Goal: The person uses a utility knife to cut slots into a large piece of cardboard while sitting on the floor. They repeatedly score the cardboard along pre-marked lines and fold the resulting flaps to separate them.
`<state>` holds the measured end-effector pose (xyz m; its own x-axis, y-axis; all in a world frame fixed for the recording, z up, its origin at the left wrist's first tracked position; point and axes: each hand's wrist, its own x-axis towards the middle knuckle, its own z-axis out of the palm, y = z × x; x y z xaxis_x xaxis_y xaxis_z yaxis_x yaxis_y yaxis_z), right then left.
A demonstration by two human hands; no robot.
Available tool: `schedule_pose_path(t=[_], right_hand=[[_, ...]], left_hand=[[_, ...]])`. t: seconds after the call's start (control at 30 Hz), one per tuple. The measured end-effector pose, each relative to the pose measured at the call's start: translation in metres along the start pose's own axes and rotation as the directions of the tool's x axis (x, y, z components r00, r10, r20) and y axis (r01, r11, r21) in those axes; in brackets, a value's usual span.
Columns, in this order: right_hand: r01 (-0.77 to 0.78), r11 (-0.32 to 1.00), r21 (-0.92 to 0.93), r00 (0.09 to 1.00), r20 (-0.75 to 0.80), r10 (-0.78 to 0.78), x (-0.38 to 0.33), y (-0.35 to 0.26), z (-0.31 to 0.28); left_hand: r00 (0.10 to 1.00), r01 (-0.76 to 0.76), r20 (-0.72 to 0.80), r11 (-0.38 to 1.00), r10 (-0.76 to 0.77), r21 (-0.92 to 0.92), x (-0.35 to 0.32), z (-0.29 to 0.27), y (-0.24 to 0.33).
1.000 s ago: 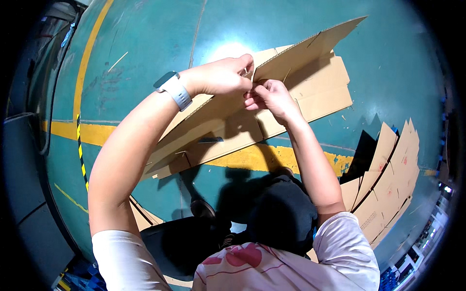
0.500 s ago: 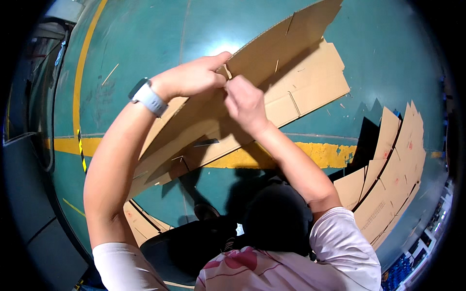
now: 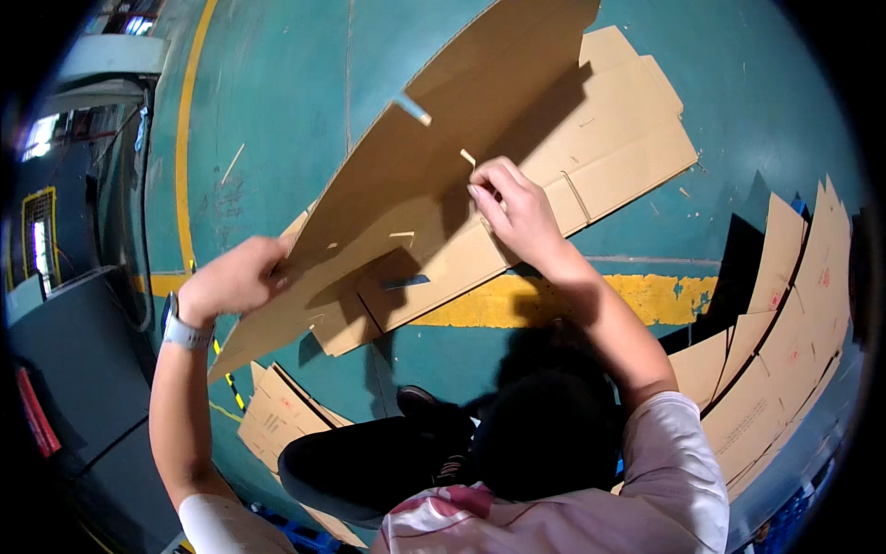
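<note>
A large brown cardboard sheet [image 3: 397, 175] stands tilted in front of me, its long edge raised. An open notch cuts into that edge, and the green floor shows through it. My left hand [image 3: 235, 282], with a watch on its wrist, is closed at the sheet's lower left edge; its fingertips are partly hidden. My right hand [image 3: 520, 208] is closed in a pinch over the sheet's inner side, with a small cardboard strip [image 3: 468, 158] sticking up at its fingertips. Another flat cardboard piece [image 3: 618, 120] lies beneath, slotted and creased.
Stacked cardboard sheets [image 3: 784, 351] lie at the right, and more cardboard [image 3: 281, 415] lies at the lower left. A yellow floor line [image 3: 591, 300] crosses the green floor, where small scraps are scattered. Grey equipment [image 3: 83, 360] stands along the left.
My left hand has moved down and left along the sheet's edge. My right hand has drawn away to the right with the small strip, and the open notch now shows in the sheet.
</note>
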<state>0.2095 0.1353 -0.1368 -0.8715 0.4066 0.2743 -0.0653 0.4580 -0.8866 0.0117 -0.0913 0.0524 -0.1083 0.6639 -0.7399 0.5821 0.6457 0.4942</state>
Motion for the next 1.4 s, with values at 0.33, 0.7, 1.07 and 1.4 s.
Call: schedule_pose_path(t=[0.33,0.7,1.07,1.4], right_hand=[[-0.102,0.983,0.151,0.995,-0.002,0.104,0.040,0.010,0.026],[-0.162,0.962,0.219,0.987,0.057,0.153,0.037,0.018,0.027],[-0.161,0.968,0.194,0.986,-0.003,0.165,0.034,0.014,0.028],[-0.289,0.873,0.393,0.954,0.036,0.299,0.048,0.005,0.024]], left_hand=[[0.990,-0.026,-0.139,0.937,-0.024,-0.349,0.107,-0.042,0.071],[0.966,0.021,-0.247,0.976,-0.077,-0.219,0.117,-0.038,0.083],[0.988,-0.070,-0.145,0.988,0.050,-0.135,0.127,-0.045,0.079],[0.972,-0.062,-0.233,0.977,0.013,-0.204,0.124,-0.037,0.079]])
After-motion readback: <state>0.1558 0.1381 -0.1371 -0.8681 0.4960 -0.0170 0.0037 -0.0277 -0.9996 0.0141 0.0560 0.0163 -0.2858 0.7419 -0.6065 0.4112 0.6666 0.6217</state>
